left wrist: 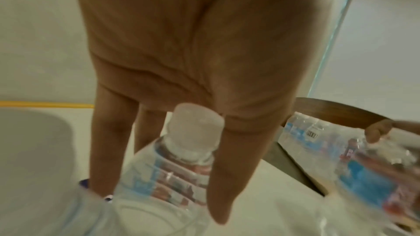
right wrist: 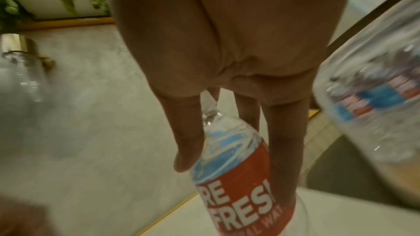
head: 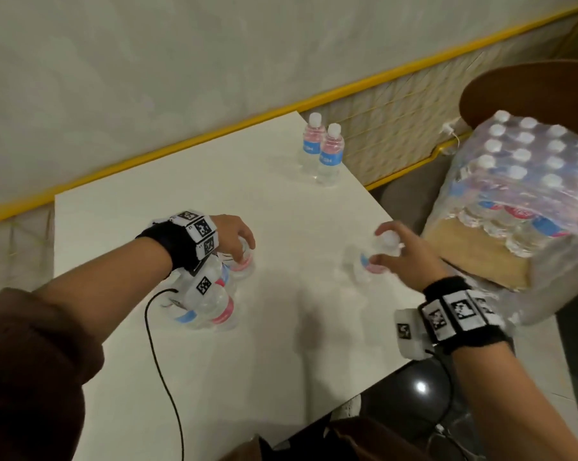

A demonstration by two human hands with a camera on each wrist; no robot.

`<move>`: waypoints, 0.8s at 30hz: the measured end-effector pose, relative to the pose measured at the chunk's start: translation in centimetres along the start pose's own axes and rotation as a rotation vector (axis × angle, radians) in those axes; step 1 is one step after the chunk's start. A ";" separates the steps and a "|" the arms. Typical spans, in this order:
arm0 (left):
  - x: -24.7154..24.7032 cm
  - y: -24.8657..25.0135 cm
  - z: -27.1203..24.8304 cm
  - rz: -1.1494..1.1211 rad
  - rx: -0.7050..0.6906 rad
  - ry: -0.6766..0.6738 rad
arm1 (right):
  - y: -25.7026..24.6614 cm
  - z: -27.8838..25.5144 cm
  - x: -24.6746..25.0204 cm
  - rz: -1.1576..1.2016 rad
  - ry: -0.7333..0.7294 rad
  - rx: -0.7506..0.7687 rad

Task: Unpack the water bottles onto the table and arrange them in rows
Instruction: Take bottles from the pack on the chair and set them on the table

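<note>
Two capped bottles (head: 324,151), clear with blue and red labels, stand upright and touching near the far right corner of the white table (head: 281,311). A cluster of like bottles (head: 207,304) sits at mid-left; its far bottle (head: 244,261) is held at the neck. Another bottle (head: 377,257), tilted, is held near the right edge. The shrink-wrapped pack (head: 527,184), white caps up, rests beside the table

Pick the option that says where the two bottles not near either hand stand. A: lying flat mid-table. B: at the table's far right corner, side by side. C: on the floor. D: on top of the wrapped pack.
B: the two upright bottles stand close together at the far right corner of the table, away from both hands.
</note>
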State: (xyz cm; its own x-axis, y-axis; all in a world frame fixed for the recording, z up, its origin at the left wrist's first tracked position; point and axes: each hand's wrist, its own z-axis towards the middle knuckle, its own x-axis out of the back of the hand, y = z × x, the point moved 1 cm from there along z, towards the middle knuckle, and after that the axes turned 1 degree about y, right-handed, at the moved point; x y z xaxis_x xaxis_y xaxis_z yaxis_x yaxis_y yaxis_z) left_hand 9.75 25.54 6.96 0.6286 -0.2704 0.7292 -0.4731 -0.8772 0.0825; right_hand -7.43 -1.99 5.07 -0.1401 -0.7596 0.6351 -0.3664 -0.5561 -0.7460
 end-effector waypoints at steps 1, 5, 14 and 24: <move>-0.1 -0.3 -0.1 0.000 -0.003 -0.008 | -1.0 -0.5 -1.8 -0.013 -0.074 0.013; 0.2 -0.2 -0.2 0.020 -0.039 0.015 | -5.2 -1.9 -8.6 -0.045 -0.315 0.131; 2.8 6.6 0.3 0.058 -0.104 0.214 | -6.3 -2.6 -12.2 -0.094 -0.594 0.053; 2.7 22.2 4.8 -0.017 -0.354 0.162 | 7.2 1.0 3.5 -0.030 -0.242 -0.301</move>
State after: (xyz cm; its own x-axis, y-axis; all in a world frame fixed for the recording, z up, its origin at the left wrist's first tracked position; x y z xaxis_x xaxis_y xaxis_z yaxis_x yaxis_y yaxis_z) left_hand 3.93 3.45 7.53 0.5461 -0.1658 0.8211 -0.6646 -0.6825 0.3043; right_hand -9.60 -8.97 1.73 0.0833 -0.8220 0.5634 -0.6259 -0.4831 -0.6123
